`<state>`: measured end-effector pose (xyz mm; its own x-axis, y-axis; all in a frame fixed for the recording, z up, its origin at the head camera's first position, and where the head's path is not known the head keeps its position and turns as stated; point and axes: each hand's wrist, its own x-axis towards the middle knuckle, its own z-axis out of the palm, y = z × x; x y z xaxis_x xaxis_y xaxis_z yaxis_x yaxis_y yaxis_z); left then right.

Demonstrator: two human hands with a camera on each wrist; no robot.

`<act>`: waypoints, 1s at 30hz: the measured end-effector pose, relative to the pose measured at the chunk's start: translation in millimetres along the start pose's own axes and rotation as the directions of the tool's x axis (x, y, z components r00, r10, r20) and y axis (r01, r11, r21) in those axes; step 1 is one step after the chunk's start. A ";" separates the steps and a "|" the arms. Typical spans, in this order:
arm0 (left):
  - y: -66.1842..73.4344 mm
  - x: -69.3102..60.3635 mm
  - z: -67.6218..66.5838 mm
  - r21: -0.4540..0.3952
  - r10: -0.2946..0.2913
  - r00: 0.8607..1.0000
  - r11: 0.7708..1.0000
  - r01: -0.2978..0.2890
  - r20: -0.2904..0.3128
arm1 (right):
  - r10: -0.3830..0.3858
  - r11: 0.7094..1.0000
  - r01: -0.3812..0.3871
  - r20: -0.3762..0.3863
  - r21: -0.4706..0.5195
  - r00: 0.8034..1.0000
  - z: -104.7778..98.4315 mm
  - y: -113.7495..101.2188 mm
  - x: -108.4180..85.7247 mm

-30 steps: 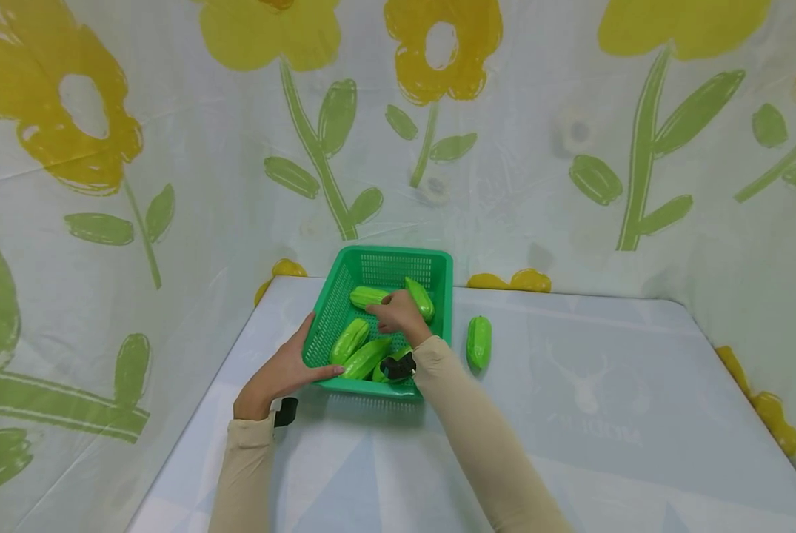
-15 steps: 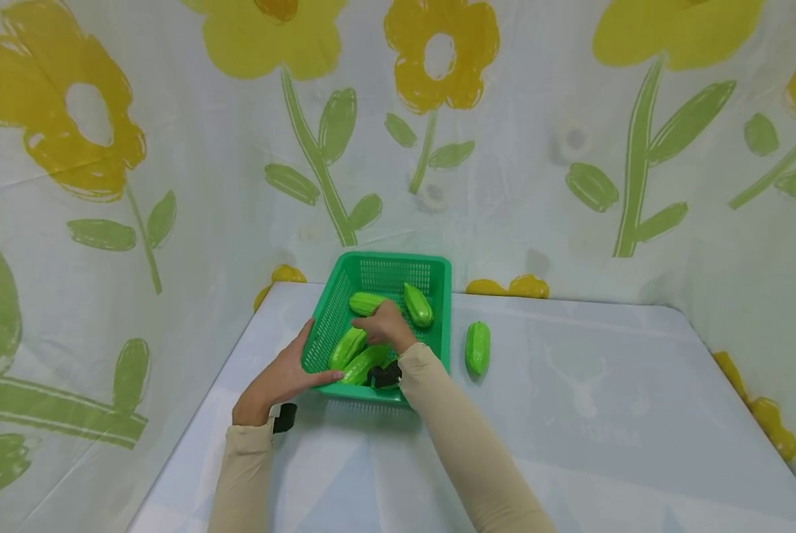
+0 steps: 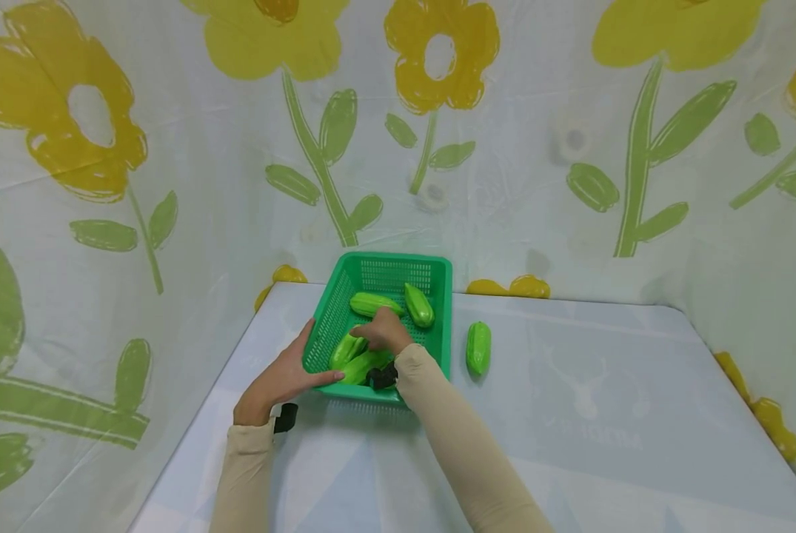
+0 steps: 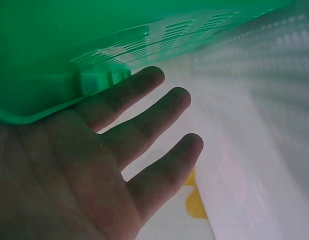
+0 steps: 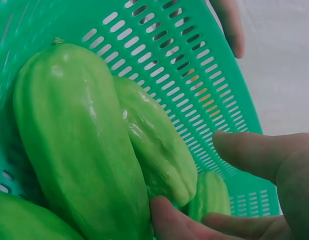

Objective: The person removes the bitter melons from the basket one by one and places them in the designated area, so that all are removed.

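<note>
A green plastic basket (image 3: pixel 398 257) holds several ridged, glossy green gourds, among them one gourd (image 3: pixel 366 302) at the back and another gourd (image 3: pixel 419 306) by the right wall. My left hand (image 3: pixel 283 383) rests on the basket's near left corner, thumb over the front rim. In the left wrist view, three straight, spread fingers (image 4: pixel 159 112) lie outside the wall. Inside the basket, my right hand (image 3: pixel 386 332) reaches over the near gourds. The right wrist view shows its thumb apart from its fingers, one fingertip touching or almost touching a large gourd (image 5: pixel 79 130). Nothing sits between thumb and fingers.
One more gourd (image 3: pixel 479 348) lies on the pale table (image 3: pixel 571 459) to the right of the basket. A flower-printed curtain (image 3: pixel 504 192) hangs behind the table and along its left and right sides.
My right hand has moved from beside the right-wall gourd toward the near left part of the basket, uncovering more of the back gourds. The left hand keeps its place on the corner.
</note>
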<state>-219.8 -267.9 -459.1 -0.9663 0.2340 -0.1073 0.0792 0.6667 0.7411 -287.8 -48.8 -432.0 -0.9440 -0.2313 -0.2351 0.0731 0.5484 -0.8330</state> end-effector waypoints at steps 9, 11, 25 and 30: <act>0.7 -0.4 -0.1 -0.005 0.021 1.000 1.000 -0.022 -0.010 | 0.033 0.999 -0.033 0.013 0.027 0.999 3.2 -1.3 2.9; 0.3 -0.5 -0.3 -0.008 0.022 1.000 1.000 -0.022 -0.012 | 0.042 0.999 -0.043 0.015 0.028 0.999 3.7 -1.0 4.1; -0.1 -1.5 1.1 -0.010 0.003 1.000 1.000 -0.003 -0.015 | 0.070 0.995 -0.070 0.000 0.066 0.998 13.1 -0.2 13.5; 1.6 -1.5 0.4 -0.004 -0.006 1.000 1.000 0.005 -0.015 | 0.055 0.998 -0.055 -0.018 0.036 0.998 16.7 -3.5 17.6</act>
<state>-218.1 -266.9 -458.1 -0.9703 0.2196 -0.1013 0.0728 0.6649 0.7434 -299.3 -68.2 -441.6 -0.9441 -0.1863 -0.2719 0.1362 0.5306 -0.8366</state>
